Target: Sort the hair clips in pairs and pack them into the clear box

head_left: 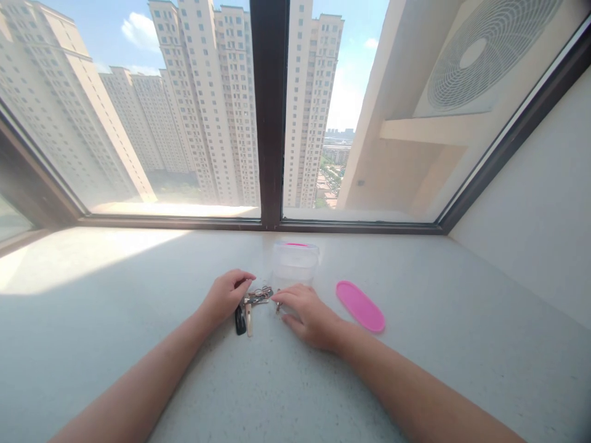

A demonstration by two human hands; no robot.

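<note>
Left grip (225, 296), right grip (308, 312): cannot tell if closed, flanking dark-and-gold metal clips (253, 299)
Clips: may scatter if nudged

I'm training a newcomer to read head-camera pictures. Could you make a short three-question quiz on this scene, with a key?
1. True or false: the pink oval piece lies on the sill, to the right of the clear container.

2. Fill in the missing word: the black clip lies nearer the person's ____ hand.

3. Where is the fan grille?
A) On the sill
B) Outside, beyond the window frame
C) Inside the clear container

Key:
1. True.
2. Left; the left hand is right by it, while the right hand is farther off.
3. B.
</note>
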